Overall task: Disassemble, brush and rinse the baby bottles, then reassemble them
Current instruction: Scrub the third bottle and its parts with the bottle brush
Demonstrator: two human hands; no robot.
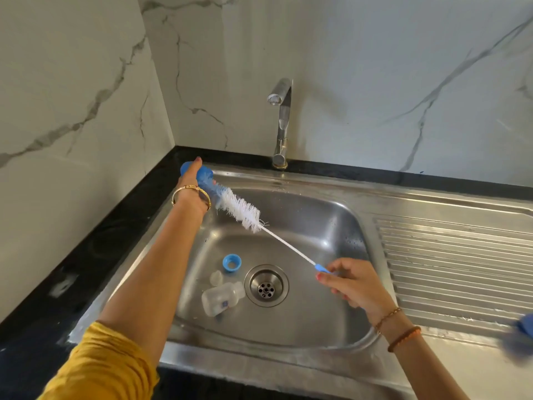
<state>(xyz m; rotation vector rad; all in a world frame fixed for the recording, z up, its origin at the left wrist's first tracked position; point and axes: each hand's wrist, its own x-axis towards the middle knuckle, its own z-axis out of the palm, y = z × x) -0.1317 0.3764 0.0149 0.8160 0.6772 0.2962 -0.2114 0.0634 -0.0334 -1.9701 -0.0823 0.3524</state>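
My left hand grips a blue baby bottle held out over the sink's far left corner, mouth pointing down to the right. A white bristle brush has its tip inside the bottle's mouth. Its thin white stem runs down to a blue handle that my right hand pinches. In the basin lie a clear bottle on its side, a clear teat and a blue screw ring, all left of the drain.
The steel sink has a ribbed drainboard on the right, where a blurred blue object sits at the frame edge. A chrome tap stands behind the basin, no water running. Black countertop and marble walls surround it.
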